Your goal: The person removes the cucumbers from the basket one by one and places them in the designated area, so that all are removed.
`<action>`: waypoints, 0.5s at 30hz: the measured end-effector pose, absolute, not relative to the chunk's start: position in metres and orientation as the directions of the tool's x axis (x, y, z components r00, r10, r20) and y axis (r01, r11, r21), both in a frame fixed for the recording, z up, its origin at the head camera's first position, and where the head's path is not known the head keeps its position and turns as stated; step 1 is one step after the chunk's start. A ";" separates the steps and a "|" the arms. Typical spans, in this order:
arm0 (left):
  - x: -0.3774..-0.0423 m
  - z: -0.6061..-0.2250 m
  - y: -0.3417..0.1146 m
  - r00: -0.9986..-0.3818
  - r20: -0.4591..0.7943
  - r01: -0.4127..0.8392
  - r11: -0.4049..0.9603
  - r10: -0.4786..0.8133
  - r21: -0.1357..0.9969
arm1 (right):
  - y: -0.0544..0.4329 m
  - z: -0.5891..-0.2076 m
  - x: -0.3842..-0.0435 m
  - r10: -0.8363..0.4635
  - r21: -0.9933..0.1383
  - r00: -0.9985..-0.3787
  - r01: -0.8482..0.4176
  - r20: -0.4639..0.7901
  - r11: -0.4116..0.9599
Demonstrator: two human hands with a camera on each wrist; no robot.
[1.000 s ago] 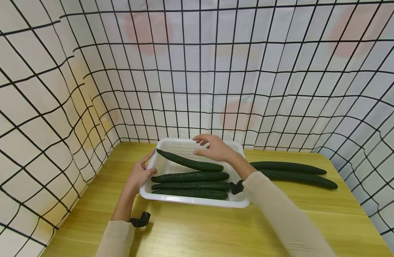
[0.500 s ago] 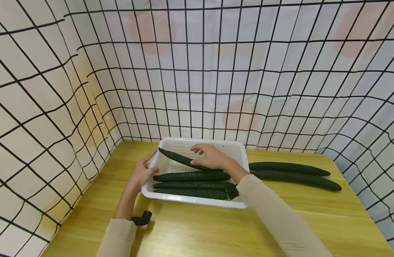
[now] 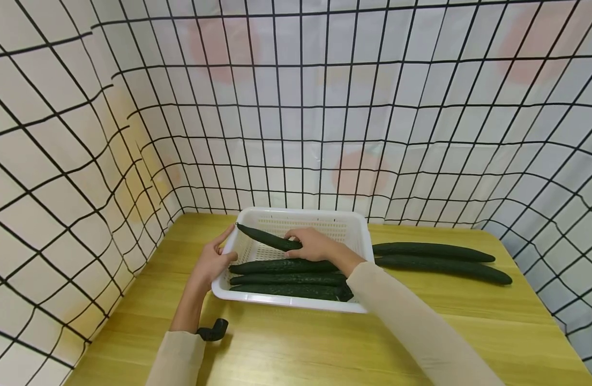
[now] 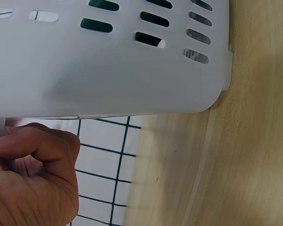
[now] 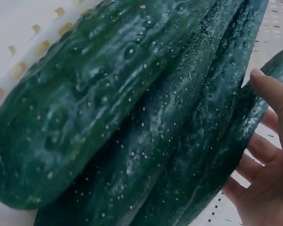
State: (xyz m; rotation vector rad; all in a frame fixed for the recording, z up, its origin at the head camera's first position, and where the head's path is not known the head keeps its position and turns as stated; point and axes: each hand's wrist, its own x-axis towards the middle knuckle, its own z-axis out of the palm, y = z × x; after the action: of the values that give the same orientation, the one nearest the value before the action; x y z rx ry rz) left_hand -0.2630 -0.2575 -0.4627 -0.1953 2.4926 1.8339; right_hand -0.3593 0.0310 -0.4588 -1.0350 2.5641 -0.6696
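Gripping the far cucumber, the right hand is palm-down, forearm slanting in from near right, thumb on its near side, fingers over its far side. Cucumber lies in the white basket, beyond three more cucumbers, long axis running far left to near right; right part hidden by the hand. Its left tip sits at the basket's left rim, just beside the left hand, clamped on that rim.

Cucumbers are green, pale-specked — basket white, backdrop blotches perhaps pink.
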 end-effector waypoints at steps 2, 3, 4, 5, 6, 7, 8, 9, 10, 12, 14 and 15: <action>-0.262 -0.463 -0.257 -0.991 -0.110 -0.127 0.290 -0.074 0.948 | 0.030 -0.460 -0.359 -0.708 -0.530 -0.700 -0.568 -0.093 0.630; -0.262 -0.462 -0.257 -0.991 -0.111 -0.128 0.288 -0.074 0.949 | 0.030 -0.460 -0.358 -0.705 -0.540 -0.703 -0.560 -0.092 0.629; -0.261 -0.461 -0.257 -0.991 -0.114 -0.130 0.286 -0.074 0.949 | 0.030 -0.459 -0.358 -0.701 -0.549 -0.707 -0.551 -0.093 0.628; -0.261 -0.459 -0.256 -0.990 -0.117 -0.133 0.282 -0.073 0.950 | 0.030 -0.459 -0.358 -0.698 -0.556 -0.710 -0.544 -0.095 0.628; -0.259 -0.456 -0.255 -0.990 -0.120 -0.136 0.282 -0.074 0.950 | 0.030 -0.459 -0.357 -0.696 -0.562 -0.712 -0.539 -0.093 0.627; -0.258 -0.453 -0.254 -0.990 -0.123 -0.139 0.284 -0.075 0.949 | 0.030 -0.458 -0.357 -0.694 -0.565 -0.714 -0.535 -0.093 0.627; -0.256 -0.449 -0.253 -0.989 -0.124 -0.141 0.285 -0.076 0.948 | 0.030 -0.457 -0.357 -0.692 -0.568 -0.716 -0.534 -0.091 0.627; -0.253 -0.444 -0.251 -0.989 -0.126 -0.143 0.285 -0.075 0.948 | 0.030 -0.457 -0.356 -0.691 -0.567 -0.717 -0.532 -0.092 0.628; -0.250 -0.439 -0.249 -0.989 -0.128 -0.144 0.286 -0.075 0.947 | 0.030 -0.456 -0.356 -0.690 -0.566 -0.718 -0.535 -0.087 0.628; -0.245 -0.431 -0.246 -0.990 -0.124 -0.139 0.292 -0.067 0.946 | 0.031 -0.454 -0.356 -0.690 -0.556 -0.720 -0.545 -0.072 0.628; -0.242 -0.426 -0.244 -0.991 -0.122 -0.134 0.293 -0.058 0.947 | 0.031 -0.451 -0.356 -0.686 -0.544 -0.726 -0.554 -0.053 0.629; -0.242 -0.426 -0.245 -0.991 -0.121 -0.132 0.292 -0.055 0.947 | 0.031 -0.450 -0.355 -0.682 -0.541 -0.730 -0.557 -0.043 0.630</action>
State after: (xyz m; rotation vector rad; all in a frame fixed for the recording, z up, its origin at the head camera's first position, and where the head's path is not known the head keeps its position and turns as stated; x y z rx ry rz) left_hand -0.2421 -0.2446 -0.4262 -0.1794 2.4719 1.8225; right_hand -0.3554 0.0307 -0.4501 -1.0111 2.6094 -0.7438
